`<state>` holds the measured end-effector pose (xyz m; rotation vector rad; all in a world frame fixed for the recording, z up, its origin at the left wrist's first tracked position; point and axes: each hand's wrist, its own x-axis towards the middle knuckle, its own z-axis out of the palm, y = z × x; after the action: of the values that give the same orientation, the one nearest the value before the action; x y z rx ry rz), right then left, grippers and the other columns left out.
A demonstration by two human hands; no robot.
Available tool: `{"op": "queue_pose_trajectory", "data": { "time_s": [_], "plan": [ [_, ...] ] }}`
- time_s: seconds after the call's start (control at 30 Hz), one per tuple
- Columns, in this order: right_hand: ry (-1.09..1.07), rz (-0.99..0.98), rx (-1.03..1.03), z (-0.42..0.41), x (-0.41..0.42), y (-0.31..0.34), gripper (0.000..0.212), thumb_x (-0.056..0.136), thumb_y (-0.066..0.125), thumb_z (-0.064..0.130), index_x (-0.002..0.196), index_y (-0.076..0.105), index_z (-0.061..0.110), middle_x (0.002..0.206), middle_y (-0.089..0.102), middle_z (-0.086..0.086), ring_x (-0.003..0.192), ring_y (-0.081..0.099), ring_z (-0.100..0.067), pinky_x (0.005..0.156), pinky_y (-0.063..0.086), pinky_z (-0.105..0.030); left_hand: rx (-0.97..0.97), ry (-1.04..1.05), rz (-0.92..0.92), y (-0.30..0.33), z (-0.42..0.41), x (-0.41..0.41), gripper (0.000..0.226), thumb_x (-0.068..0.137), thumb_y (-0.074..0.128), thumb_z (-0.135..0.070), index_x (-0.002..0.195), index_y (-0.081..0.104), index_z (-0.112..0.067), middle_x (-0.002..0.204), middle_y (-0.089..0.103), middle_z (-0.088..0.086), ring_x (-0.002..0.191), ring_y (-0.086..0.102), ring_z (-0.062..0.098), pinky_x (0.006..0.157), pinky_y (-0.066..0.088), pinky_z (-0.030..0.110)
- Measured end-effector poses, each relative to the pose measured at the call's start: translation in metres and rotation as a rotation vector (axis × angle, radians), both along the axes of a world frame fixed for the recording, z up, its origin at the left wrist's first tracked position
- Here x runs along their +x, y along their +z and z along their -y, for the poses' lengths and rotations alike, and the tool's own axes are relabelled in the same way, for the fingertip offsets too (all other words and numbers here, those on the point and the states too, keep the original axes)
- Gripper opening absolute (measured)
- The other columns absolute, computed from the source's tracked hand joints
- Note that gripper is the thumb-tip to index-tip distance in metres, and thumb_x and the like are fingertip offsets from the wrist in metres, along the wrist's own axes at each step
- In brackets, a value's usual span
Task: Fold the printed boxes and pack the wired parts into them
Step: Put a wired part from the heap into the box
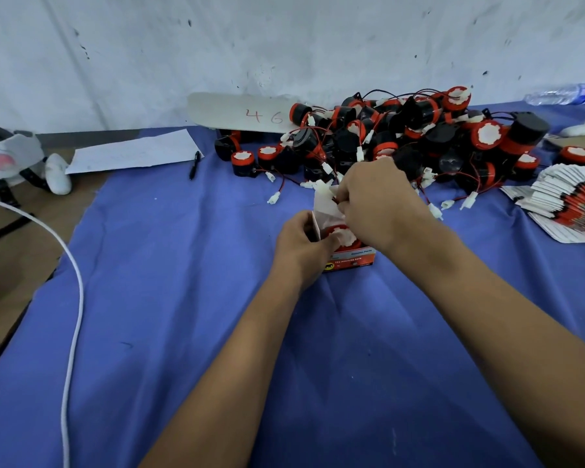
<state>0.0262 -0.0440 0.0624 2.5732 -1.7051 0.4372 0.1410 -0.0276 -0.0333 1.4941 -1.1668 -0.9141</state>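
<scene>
A small printed box [352, 260], red and white, stands upright on the blue cloth [183, 298] with its top flaps open. A red-rimmed wired part [343, 233] sits inside it. My left hand [301, 246] grips the box's left side and flap. My right hand [372, 201] hovers above the opening and pinches the part's red wire with its white connector [322, 188]. Behind lies a big pile of black and red wired parts [419, 143]. A fanned stack of flat printed boxes [568, 204] lies at the right.
A white card marked 46 [240, 113] leans at the wall. A sheet of paper [135, 152] and a black pen [194, 163] lie at the back left. A white cable [75, 282] runs down the left side. A plastic bottle [561, 93] lies far right.
</scene>
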Motion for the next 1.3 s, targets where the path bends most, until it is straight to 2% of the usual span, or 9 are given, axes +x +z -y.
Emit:
{"op": "queue_pose_trajectory", "data": {
  "time_s": [0.13,0.33,0.4,0.53,0.7,0.93,1.1,1.2,1.3],
  "plan": [
    [-0.056,-0.051,-0.076,-0.003,0.007,-0.01,0.014,0.085,0.057,0.0,0.085,0.061,0.014,0.067,0.043,-0.003,0.056,0.039,-0.017,0.056,0.037,-0.032,-0.013,-0.008,-0.014,-0.002,0.001,0.001,0.021,0.091,0.077,-0.012,0.109,0.068,-0.012,0.104,0.077,0.005,0.098,0.074,0.024,0.088,0.062,0.047],
    [-0.039,0.105,-0.085,-0.003,0.008,-0.025,0.016,0.082,0.058,-0.003,0.081,0.069,0.009,0.079,0.066,-0.009,0.077,0.058,-0.028,0.066,0.053,-0.037,-0.047,-0.021,0.017,-0.003,0.003,0.001,0.018,0.088,0.077,-0.008,0.093,0.064,-0.019,0.085,0.073,-0.002,0.08,0.07,0.014,0.07,0.058,0.03],
    [-0.014,0.146,-0.105,-0.002,0.007,-0.029,0.016,0.08,0.058,-0.004,0.075,0.067,0.007,0.072,0.064,-0.01,0.073,0.058,-0.03,0.062,0.052,-0.037,-0.048,-0.032,0.027,-0.002,0.003,0.003,0.018,0.087,0.079,-0.009,0.097,0.065,-0.016,0.087,0.074,-0.003,0.081,0.071,0.012,0.07,0.058,0.028],
    [-0.043,0.088,-0.159,-0.004,0.003,-0.041,0.016,0.085,0.056,0.005,0.083,0.068,0.015,0.077,0.066,-0.006,0.073,0.059,-0.028,0.057,0.045,-0.035,-0.051,-0.058,-0.038,-0.002,-0.001,0.005,0.024,0.089,0.079,-0.011,0.11,0.066,-0.01,0.102,0.077,0.006,0.097,0.074,0.023,0.087,0.062,0.045],
    [-0.05,0.084,-0.186,-0.007,-0.002,-0.049,0.02,0.085,0.055,0.005,0.088,0.071,0.017,0.087,0.069,-0.004,0.079,0.061,-0.027,0.068,0.052,-0.041,-0.067,-0.061,-0.061,-0.002,-0.003,0.004,0.024,0.09,0.08,-0.015,0.11,0.066,-0.012,0.099,0.077,0.002,0.092,0.075,0.017,0.077,0.062,0.029],
    [-0.079,0.061,-0.139,-0.004,0.001,-0.052,0.021,0.088,0.055,0.008,0.096,0.07,0.02,0.088,0.07,-0.003,0.083,0.061,-0.027,0.062,0.048,-0.035,-0.077,-0.07,-0.057,-0.003,-0.003,0.005,0.022,0.091,0.077,-0.013,0.11,0.066,-0.009,0.094,0.075,0.0,0.077,0.072,0.002,0.063,0.055,0.015],
    [0.066,0.087,-0.019,-0.004,-0.003,-0.037,0.024,0.082,0.053,0.009,0.101,0.067,0.015,0.096,0.069,-0.008,0.091,0.057,-0.03,0.07,0.048,-0.039,-0.091,-0.09,-0.017,-0.003,0.0,0.006,0.024,0.087,0.072,0.0,0.105,0.067,-0.015,0.08,0.072,-0.012,0.067,0.068,-0.003,0.059,0.052,0.015],
    [0.145,0.012,0.048,-0.006,0.0,-0.03,0.024,0.091,0.049,0.031,0.096,0.071,0.025,0.098,0.069,-0.002,0.099,0.053,-0.027,0.082,0.045,-0.039,-0.1,-0.093,0.117,-0.004,0.003,0.007,0.026,0.084,0.065,0.005,0.082,0.059,-0.02,0.06,0.065,-0.018,0.057,0.057,-0.005,0.055,0.047,0.017],
    [0.067,0.012,0.113,-0.006,0.007,-0.027,0.055,0.093,0.041,0.07,0.079,0.066,0.023,0.082,0.067,0.004,0.088,0.058,-0.022,0.083,0.046,-0.042,-0.097,-0.161,0.225,-0.001,0.006,0.006,0.025,0.092,0.057,0.005,0.084,0.056,-0.018,0.073,0.061,-0.01,0.066,0.056,0.005,0.062,0.049,0.024]
  ]
}}
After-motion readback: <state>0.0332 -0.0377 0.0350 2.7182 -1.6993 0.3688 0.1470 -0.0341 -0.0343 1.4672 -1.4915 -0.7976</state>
